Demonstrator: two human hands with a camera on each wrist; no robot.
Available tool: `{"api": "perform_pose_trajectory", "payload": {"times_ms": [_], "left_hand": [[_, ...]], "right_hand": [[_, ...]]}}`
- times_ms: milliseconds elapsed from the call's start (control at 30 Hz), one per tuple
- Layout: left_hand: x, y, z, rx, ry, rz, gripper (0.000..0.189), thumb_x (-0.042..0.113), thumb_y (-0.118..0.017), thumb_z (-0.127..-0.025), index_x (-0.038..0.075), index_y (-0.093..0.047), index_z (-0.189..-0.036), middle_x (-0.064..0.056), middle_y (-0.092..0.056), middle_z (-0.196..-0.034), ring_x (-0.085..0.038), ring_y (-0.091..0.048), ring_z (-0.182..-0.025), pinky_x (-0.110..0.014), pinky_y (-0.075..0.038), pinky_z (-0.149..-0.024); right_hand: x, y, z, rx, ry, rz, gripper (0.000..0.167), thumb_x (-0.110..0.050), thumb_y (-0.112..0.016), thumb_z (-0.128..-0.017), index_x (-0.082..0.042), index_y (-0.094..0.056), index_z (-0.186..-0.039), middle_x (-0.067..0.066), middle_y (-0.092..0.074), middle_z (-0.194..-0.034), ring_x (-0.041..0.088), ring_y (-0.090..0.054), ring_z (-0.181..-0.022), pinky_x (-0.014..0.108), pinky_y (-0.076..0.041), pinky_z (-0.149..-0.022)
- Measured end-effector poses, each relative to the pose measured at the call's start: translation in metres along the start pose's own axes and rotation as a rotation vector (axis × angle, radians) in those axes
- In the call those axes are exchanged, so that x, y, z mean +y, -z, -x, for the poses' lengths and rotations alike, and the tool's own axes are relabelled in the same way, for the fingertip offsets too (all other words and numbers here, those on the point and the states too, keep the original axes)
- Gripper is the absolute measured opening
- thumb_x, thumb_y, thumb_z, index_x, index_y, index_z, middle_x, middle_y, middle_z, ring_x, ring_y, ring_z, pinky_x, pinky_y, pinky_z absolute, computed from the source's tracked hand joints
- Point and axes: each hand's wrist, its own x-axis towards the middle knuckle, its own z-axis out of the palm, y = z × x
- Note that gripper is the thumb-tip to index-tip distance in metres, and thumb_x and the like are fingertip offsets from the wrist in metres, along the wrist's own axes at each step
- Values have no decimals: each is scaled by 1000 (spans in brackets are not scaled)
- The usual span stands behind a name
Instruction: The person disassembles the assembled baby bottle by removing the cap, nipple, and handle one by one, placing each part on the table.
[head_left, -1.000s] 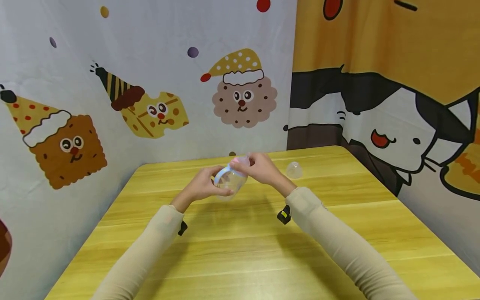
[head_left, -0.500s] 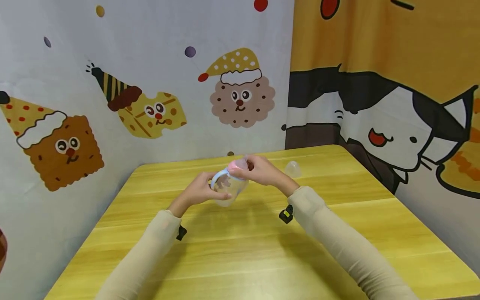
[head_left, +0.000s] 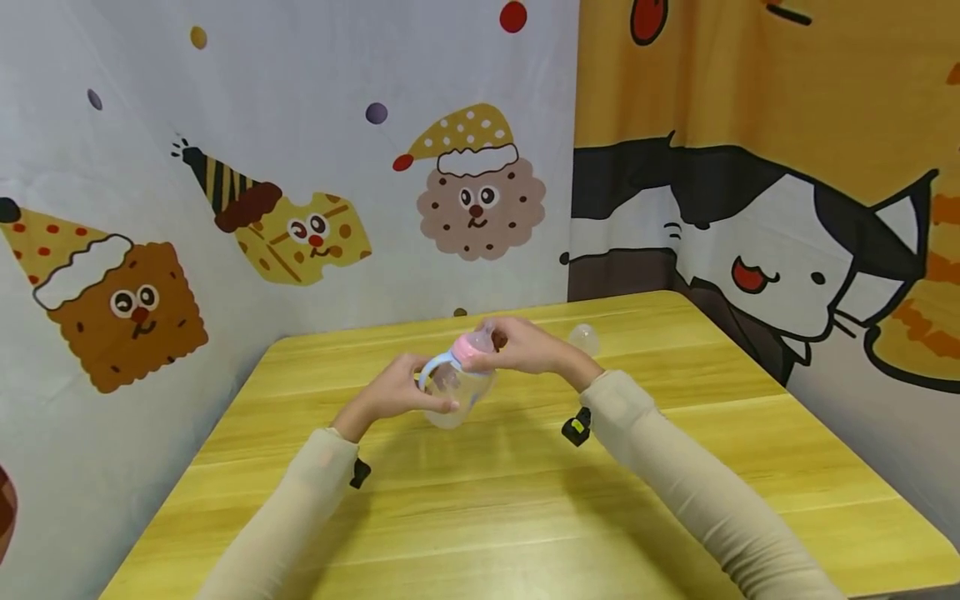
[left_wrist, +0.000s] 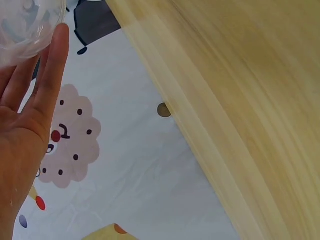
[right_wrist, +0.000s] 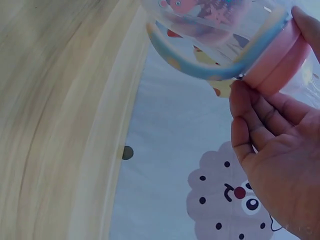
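Note:
Above the table, both hands hold a clear baby bottle (head_left: 448,408), tilted with its top toward the right. My left hand (head_left: 392,390) grips the body from the left, thumb along the near side. My right hand (head_left: 528,344) pinches the pink collar (right_wrist: 277,62) between thumb and fingers, beside the clear top. A blue handle (right_wrist: 192,67) arches from the collar, and sea-animal prints show on the body in the right wrist view. In the left wrist view, the fingers of the left hand (left_wrist: 37,95) lie against the clear bottle wall.
A clear dome-shaped cap (head_left: 584,340) stands on the yellow wood-grain table (head_left: 480,517), beyond the right forearm. A printed curtain (head_left: 315,125) hangs right behind the table's far edge. A black wrist camera (head_left: 576,427) sits under the right cuff.
The bottle has come down a little in the head view and turned so its pink collar shows more. Both hands keep hold of it, and the cap stays on the table.

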Motion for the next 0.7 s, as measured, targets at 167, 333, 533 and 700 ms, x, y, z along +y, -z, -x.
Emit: {"api": "perform_pose_trajectory", "payload": {"times_ms": [167, 333, 533, 700], "left_hand": [[5, 2, 0, -34, -18, 9, 34, 27, -92, -85, 9, -77, -110, -4, -78, -98, -36, -69, -84, -35, -57, -71], [8, 2, -2, -48, -45, 1, 31, 26, -91, -85, 10, -77, -108, -4, -77, -94, -23, -68, -77, -33, -57, -69], [12, 0, -3, -76, -46, -4, 32, 27, -91, -85, 7, -77, -106, -4, -76, -91, -15, -61, -70, -29, -52, -64], [17, 0, -5, -87, -51, -13, 34, 26, -91, -84, 3, -76, -106, -4, -75, -90, -19, -60, -71, -30, -51, -64]], "right_hand": [[-2, 8, 2, -55, 31, -26, 40, -35, -80, -94, -9, -70, -123, 2, -73, -103, 18, -64, -88, 32, -55, -77], [-3, 15, 3, -100, 40, -47, 47, -37, -80, -93, -7, -69, -128, 3, -74, -108, 20, -68, -96, 34, -57, -85], [-1, 18, 8, -125, 13, -71, 53, -32, -81, -91, -6, -67, -135, 3, -73, -114, 22, -68, -102, 37, -57, -89], [-1, 22, 13, -130, -4, -104, 56, -28, -83, -90, -5, -66, -139, 6, -73, -118, 23, -67, -105, 37, -58, -90]]}}
